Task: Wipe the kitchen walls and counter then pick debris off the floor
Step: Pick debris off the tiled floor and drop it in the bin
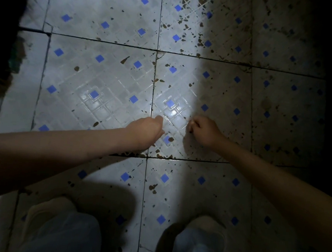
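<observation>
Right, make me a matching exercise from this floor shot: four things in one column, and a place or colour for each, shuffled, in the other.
Things:
1. left hand
2. right hand
3. small diamonds on the floor tiles
4. brown specks

Descriptions:
A. blue
B. thickest at the top, near the shadow edge
C. fingers curled, on the shadow side of the bright patch
D. curled, over the dark joint between two tiles

Pairs: 1-D, 2-C, 3-A, 4-B
</observation>
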`<state>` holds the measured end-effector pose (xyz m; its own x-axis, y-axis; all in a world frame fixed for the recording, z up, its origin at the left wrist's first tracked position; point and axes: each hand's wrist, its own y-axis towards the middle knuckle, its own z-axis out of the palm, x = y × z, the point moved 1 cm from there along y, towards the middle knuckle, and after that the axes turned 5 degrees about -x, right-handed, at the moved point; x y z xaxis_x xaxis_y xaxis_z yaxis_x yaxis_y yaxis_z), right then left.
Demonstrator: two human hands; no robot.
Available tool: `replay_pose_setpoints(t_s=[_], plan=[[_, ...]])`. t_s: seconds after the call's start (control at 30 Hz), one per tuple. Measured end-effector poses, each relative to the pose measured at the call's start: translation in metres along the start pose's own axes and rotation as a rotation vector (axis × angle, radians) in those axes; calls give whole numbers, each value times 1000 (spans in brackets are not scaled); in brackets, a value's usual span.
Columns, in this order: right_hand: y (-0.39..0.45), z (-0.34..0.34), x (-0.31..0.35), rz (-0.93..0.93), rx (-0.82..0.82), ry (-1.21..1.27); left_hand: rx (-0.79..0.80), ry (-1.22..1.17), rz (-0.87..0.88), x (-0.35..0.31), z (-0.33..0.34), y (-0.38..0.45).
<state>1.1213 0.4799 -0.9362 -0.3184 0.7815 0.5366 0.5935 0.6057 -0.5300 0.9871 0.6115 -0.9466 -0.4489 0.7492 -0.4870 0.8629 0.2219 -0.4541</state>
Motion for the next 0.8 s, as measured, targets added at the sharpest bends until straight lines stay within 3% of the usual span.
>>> replay_pose_setpoints(t_s=[0.13, 0.23, 0.33, 0.47, 0.63, 0.8], plan=[[-6, -3, 5, 14, 34, 76, 134, -198, -234, -5, -7, 5], [-11, -5, 8, 31, 38, 109, 336, -583, -402, -5, -9, 9], [-13, -6, 6, 61, 56, 111, 388, -807, -494, -5, -14, 2], [-18, -5, 1, 106, 63, 61, 302, -720, -442, 0, -12, -6], [-25, 2, -8, 106, 86, -9, 202, -757, -513, 13, -9, -20], [-38, 7, -5, 94, 139, 58, 83, -624, -393, 25, -15, -32]])
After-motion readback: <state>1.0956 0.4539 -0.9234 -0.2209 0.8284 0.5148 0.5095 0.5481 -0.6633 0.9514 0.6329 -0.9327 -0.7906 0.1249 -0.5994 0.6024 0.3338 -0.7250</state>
